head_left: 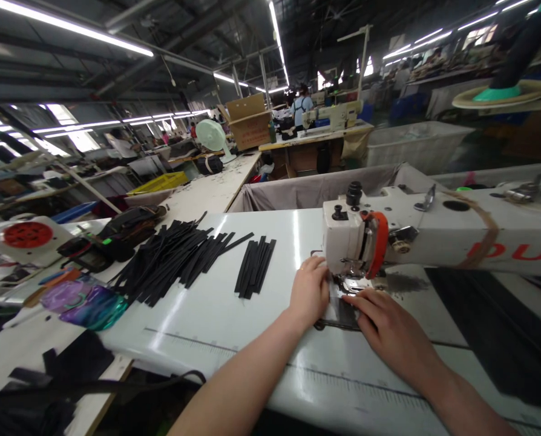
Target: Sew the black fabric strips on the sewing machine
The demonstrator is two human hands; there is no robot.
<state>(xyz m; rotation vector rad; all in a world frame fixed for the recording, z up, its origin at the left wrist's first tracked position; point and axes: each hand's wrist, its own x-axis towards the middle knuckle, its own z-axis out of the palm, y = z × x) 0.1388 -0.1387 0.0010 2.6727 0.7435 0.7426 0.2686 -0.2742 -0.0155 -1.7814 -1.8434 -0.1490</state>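
A white sewing machine (343, 227) with an orange guard stands on the pale table. My left hand (310, 290) rests just left of its presser foot (354, 284), fingers curled together and their tips partly hidden. From the right, my right hand (388, 321) reaches to the front of the foot with thumb and index finger close together. A small white piece (340, 295) shows between the hands, by the right fingertips. What exactly each hand grips is too small to make out. Below the fingers lies the dark machine plate (343, 315).
Black strips (175, 257) lie in a loose pile on the left, with a smaller bundle of strips (255, 266) nearer. Long black fabric pieces (488, 339) lie at right. A purple-teal pouch (86, 301), a fan (212, 135) and a cardboard box (249, 121) stand farther off.
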